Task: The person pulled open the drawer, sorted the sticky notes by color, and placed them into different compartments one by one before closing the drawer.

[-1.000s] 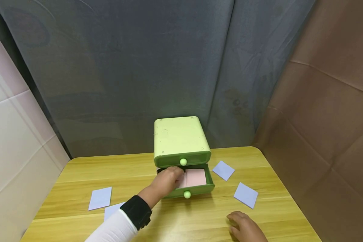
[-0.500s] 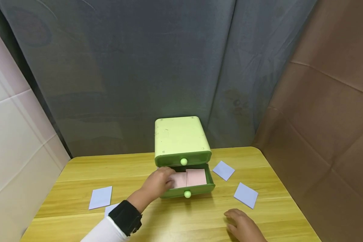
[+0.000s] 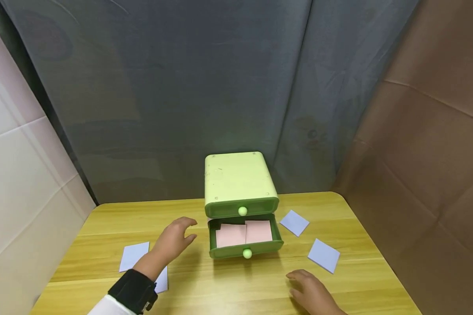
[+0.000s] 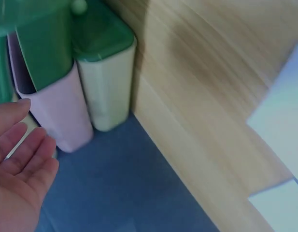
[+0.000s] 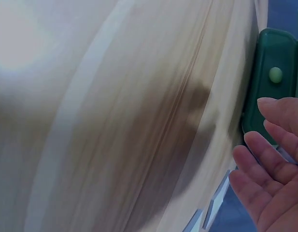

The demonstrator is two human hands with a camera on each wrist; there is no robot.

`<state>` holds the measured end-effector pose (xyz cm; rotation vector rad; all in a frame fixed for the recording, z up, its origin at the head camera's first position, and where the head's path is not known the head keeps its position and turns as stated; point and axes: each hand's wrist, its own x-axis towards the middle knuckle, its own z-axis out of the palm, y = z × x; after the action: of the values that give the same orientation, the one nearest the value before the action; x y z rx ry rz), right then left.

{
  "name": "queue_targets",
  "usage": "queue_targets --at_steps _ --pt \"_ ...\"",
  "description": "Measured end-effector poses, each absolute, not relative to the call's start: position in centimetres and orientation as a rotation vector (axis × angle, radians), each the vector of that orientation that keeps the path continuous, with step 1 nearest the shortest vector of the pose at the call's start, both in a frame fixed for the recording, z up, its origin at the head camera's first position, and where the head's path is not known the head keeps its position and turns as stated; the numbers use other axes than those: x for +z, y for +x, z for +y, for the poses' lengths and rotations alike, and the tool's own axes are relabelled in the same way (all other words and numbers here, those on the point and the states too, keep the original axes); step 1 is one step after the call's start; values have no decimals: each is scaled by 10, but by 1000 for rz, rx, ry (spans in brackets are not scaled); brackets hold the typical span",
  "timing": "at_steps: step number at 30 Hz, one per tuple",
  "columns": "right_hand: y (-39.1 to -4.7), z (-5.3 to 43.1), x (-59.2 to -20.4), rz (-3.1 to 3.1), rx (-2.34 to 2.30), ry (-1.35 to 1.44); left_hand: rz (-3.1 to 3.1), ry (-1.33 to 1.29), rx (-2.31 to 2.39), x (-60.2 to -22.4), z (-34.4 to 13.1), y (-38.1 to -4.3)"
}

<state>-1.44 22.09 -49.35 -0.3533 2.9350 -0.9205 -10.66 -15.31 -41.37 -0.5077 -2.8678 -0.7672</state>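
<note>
A small green drawer unit (image 3: 238, 175) stands at the back of the table, its middle drawer (image 3: 228, 251) pulled out. Inside that drawer lie two pink square paper pieces (image 3: 259, 231) side by side, the left one over another pink edge. My left hand (image 3: 171, 240) hovers just left of the drawer, thumb and fingers parted, holding nothing. Beneath its wrist are two pale blue paper squares (image 3: 135, 255), one partly hidden. My right hand (image 3: 313, 291) is low over the table at front right, fingers loosely bent and empty, nearest a blue paper square (image 3: 324, 256).
Another blue square (image 3: 294, 222) lies right of the unit. In the left wrist view, a pink tier (image 4: 66, 111) and a cream tier (image 4: 107, 92) with its own green front show. A grey curtain (image 3: 181, 87) hangs behind the wooden table (image 3: 228, 293); a brown cloth (image 3: 418, 175) borders the right.
My left hand has come out of the drawer and moved left, uncovering the pink papers. My right hand has shifted slightly left.
</note>
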Motion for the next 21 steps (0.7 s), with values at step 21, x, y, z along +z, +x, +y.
queue_targets --at_steps 21 --pt "-32 194 -491 2644 -1267 -300 -2746 -17 -1436 -398 -174 -184"
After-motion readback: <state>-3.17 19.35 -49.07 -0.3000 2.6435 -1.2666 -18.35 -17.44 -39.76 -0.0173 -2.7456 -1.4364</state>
